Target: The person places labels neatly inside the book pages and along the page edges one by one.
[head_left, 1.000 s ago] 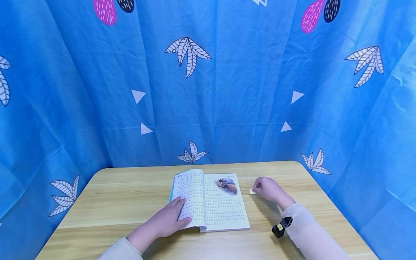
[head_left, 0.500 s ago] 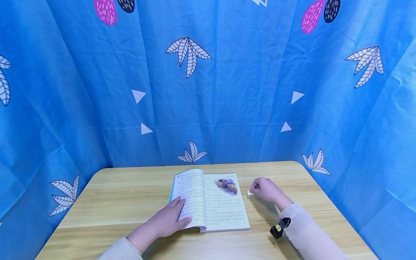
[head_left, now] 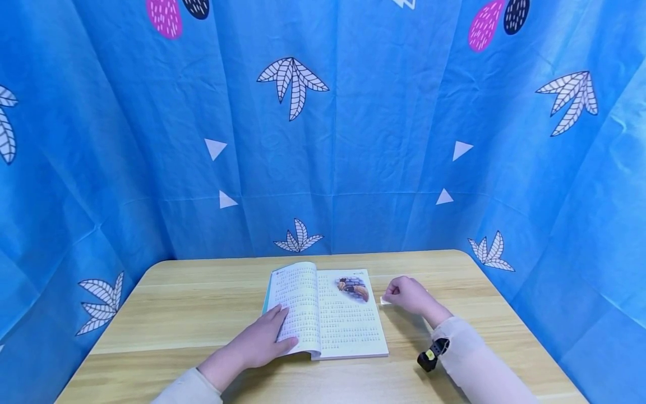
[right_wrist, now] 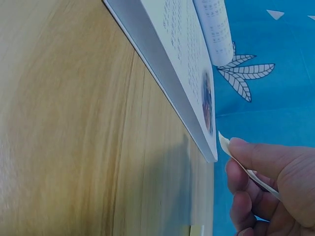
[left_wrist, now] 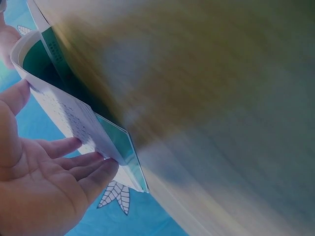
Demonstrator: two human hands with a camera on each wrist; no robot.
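Note:
An open book (head_left: pixel 348 331) lies on the table, its left pages curving up near the spine. My left hand (head_left: pixel 262 339) rests on the left page, fingers extended and spread; in the left wrist view the fingertips (left_wrist: pixel 110 167) touch the printed page and the teal cover (left_wrist: pixel 120 140) shows beneath. Just off the book's right edge, my right hand (head_left: pixel 411 294) pinches a small cream paper slip (head_left: pixel 384 301) between thumb and fingers. The right wrist view shows this slip curling, one end pointing toward the book and the other running into the palm.
The wooden table (head_left: pixel 202 303) ends at a blue patterned curtain (head_left: pixel 378 140) behind and at both sides. A pale yellow piece (right_wrist: pixel 196 230) lies on the table at the bottom of the right wrist view. A black device (head_left: pixel 431 356) is strapped to the right wrist.
My right hand has moved slightly left with the paper slip, bringing it closer to the book's right edge. The left hand and the book stay where they were.

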